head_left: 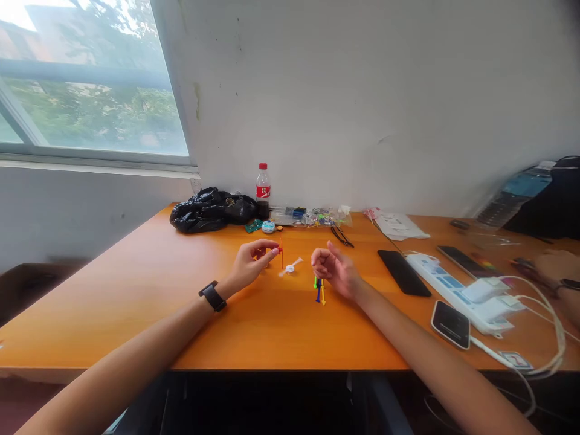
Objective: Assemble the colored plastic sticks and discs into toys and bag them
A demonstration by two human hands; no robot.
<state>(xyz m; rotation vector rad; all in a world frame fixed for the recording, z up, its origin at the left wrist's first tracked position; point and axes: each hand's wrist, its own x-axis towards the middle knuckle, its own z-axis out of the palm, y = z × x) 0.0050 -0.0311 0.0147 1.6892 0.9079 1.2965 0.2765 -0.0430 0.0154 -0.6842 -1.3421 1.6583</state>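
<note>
The L hand, w/ a black watch on its wrist, pinches a small orange propeller btwn thumb and fingertips. Its thin blades stand up and down, just over the brown desk. A white propeller is on the desk btwn the 2 hands, nearer the L one.

The R hand has bent fingers and its thumb up. Can't tell if it grips anything. Right by its fingers, lower down, are a green arrow piece, a blue arrow piece and a yellow arrow piece, all close together.

At the back, L to R: a shiny black plastic bag, a cola bottle w/ a red cap, a green circuit board, a round tin, clear bags of parts and a black cord.

On the R side: a flat black slab, prob. a phone, next to a white power strip w/ chargers plugged in. A white-edged gadget is near it. Another person's hand is at the far R, blurry.
</note>
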